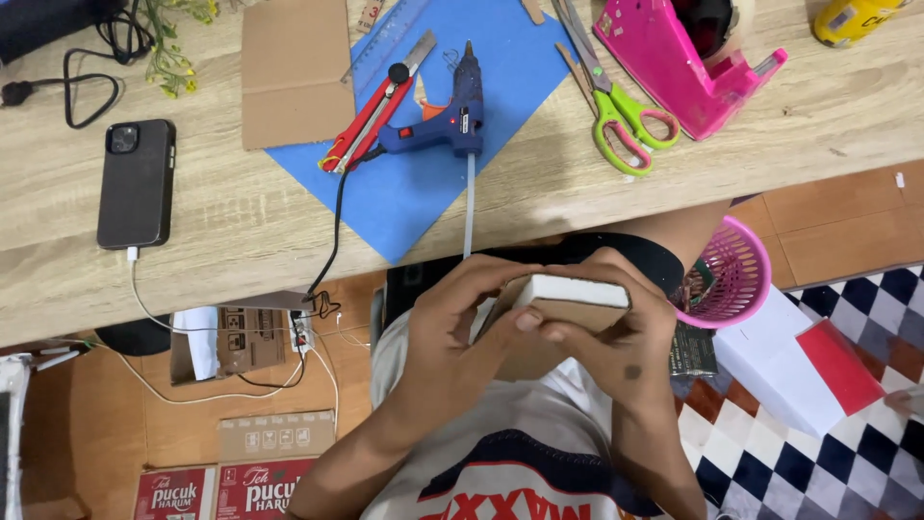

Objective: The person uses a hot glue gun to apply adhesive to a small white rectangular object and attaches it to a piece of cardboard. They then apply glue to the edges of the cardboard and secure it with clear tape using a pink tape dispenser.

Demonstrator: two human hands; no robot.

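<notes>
Head camera is looking down past a pale wooden table (674, 183) to your lap, where both hands are meeting just below the table's near edge. Your left hand (452, 337) is curling its fingers around the left end of a small cardboard-and-white-foam block (570, 300), thumb on top. Your right hand (626, 332) is wrapping the right end, fingers closed over the front face. Both hands are gripping the block, holding it roughly level against your chest, well clear of the tabletop.

On the table, a blue hot glue gun (448, 120) is lying on a blue sheet of paper (414, 202), its white glue stick pointing back toward you. Just beside it is lying a red-handled utility knife (371, 120). Green-and-pink-handled scissors (616, 111) are resting to the right, near a bright pink tape dispenser (674, 58). A black smartphone (137, 183) is charging at the left, and a brown cardboard piece (294, 72) is lying above the paper.

You appear to be pressing layers together. To do this well, keep squeezing evenly from both ends, keep the edges flush, and keep your fingertips off any seam where warm glue might be oozing.
</notes>
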